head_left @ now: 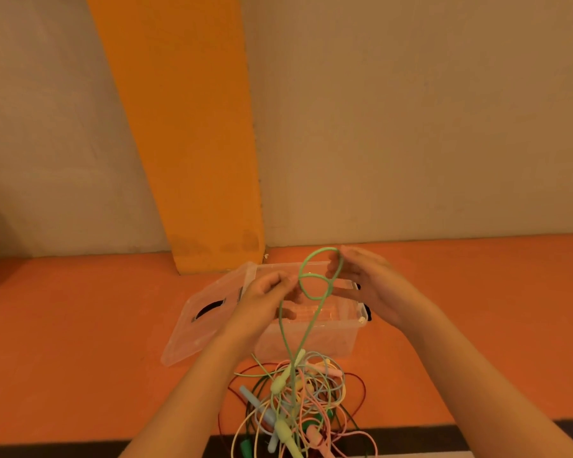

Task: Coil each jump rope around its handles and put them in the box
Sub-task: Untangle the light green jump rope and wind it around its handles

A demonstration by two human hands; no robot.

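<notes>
Pinching: my left hand [265, 295], right hand [368, 285], on thin green uncoiled jump rope [280, 328].
Clear plastic box [331, 342]: looks empty.
Tangled rope pile [295, 401]: remaining.

2 hands are raised over a clear plastic box [315, 342] on an orange floor [80, 325]. The left hand [268, 292] and the right hand [368, 285] each pinch a green jump rope [280, 325], looped between them. Its 2 strands hang to a tangled pile of ropes [298, 401]. The box's lid [205, 322] leans against its left side.
</notes>
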